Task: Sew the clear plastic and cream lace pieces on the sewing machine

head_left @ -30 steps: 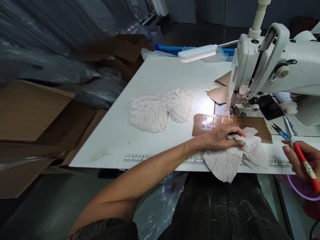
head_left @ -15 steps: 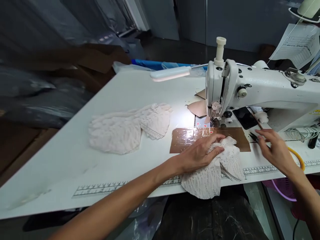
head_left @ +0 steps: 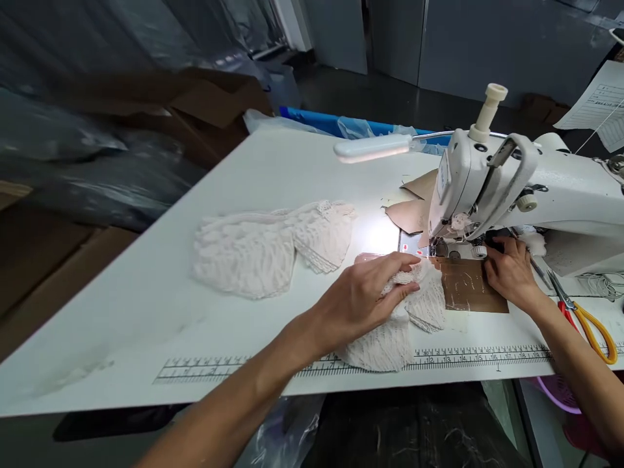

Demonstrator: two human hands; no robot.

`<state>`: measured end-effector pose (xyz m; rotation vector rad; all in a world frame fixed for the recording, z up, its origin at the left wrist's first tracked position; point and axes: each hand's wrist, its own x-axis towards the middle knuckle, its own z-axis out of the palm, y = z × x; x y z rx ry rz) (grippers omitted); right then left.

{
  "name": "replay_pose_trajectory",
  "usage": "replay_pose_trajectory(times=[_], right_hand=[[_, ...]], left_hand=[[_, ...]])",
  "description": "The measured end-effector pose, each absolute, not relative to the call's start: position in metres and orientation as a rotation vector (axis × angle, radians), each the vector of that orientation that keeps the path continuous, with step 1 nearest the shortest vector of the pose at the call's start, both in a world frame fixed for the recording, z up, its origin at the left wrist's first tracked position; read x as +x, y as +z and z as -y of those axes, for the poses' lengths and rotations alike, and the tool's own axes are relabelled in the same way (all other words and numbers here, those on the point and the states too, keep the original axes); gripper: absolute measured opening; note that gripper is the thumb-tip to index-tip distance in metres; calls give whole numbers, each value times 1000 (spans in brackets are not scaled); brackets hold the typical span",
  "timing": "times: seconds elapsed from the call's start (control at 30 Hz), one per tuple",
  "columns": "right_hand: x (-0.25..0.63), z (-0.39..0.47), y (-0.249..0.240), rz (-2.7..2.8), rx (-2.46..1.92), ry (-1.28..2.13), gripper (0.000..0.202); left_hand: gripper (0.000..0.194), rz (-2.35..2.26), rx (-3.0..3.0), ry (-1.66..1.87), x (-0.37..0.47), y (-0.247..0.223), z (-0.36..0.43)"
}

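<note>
Pinches white lace pieces [head_left: 377,344] in the left hand [head_left: 365,296], low and right of centre in the frame.
Slants on a long axis from the gathered end at upper right, near the needle, down to lower left, with a shorter lobe fanning lower right. Overlaps the brown sheet [head_left: 472,286] and the printed ruler [head_left: 219,367] on the table [head_left: 146,325]. Reaches with the right hand [head_left: 511,270] beside the sewing machine [head_left: 570,188], at right, close to scissors [head_left: 587,325] with red and yellow handles. Shows a second lace stack [head_left: 244,253] left of centre, tan pieces [head_left: 408,216] left of the machine head, a lamp [head_left: 373,148] above. Hides the gathered lace partly under left fingers; cannot tell what, if anything, lies in the bent right fingers. Cuts off a paper [head_left: 597,101] at the right edge.
</note>
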<state>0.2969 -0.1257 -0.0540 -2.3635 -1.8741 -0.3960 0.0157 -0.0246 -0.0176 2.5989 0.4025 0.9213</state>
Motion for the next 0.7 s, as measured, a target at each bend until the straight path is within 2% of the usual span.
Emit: replay_pose_trajectory(times=[0.13,0.23,0.3,0.33,0.4,0.43,0.47,0.6,0.7], right_hand=[[283,138,-46,1787,-2185,-247,28],[261,158,-26,1917,-1764,202,28],[247,171,-12,1850,-1606,415,19],[242,175,-8,1818,-1558,521,27],[233,179,-4,1796,-1507,728,63],[231,178,-4,1807,-1496,817,71],[228,177,-6,1818,-1497,869,68],[223,169,-11,1826,-1540,694,25],[220,167,-13,1896,-1496,364,21]], left_hand=[[21,-415,2588,965,17,-20,27],[18,-250,2484,860,19,-20,35],[19,-44,2363,697,22,-19,44],[21,39,2307,634,24,-19,48],[21,115,2254,599,27,-20,53],[21,110,2262,629,29,-21,54],[21,85,2285,682,29,-23,53],[24,-57,2468,903,30,-27,43],[19,-65,2625,997,29,-26,38]])
